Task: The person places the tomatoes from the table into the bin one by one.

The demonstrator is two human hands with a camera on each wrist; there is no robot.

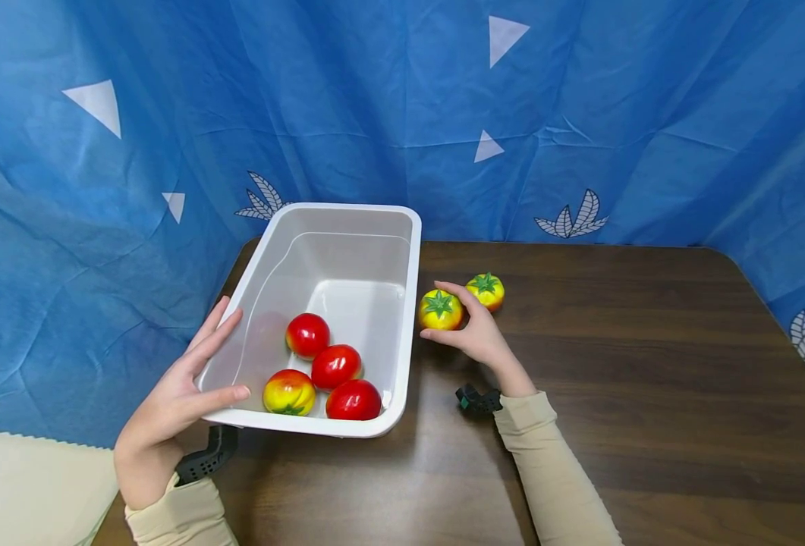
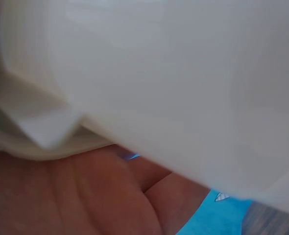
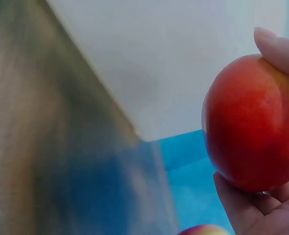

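Observation:
My left hand (image 1: 170,394) holds the near left corner of a white plastic bin (image 1: 412,303), thumb over the near rim and fingers along the left side. In the left wrist view the palm (image 2: 76,196) lies against the bin's outer wall (image 2: 183,88). Just outside the bin's right side, my right hand (image 1: 477,330) pinches a toy tomato (image 1: 441,310), yellow with a green leafy top. Its red underside shows in the right wrist view, between thumb and fingers. Several toy tomatoes, among them a red one (image 1: 308,336) and a red-yellow one (image 1: 289,393), lie inside the bin.
Another yellow toy tomato (image 1: 485,291) rests on the dark wooden table (image 1: 648,364), just beyond my right hand. A blue patterned curtain (image 1: 388,98) hangs behind the table and along its sides. Pale cloth (image 1: 26,485) shows at the lower left.

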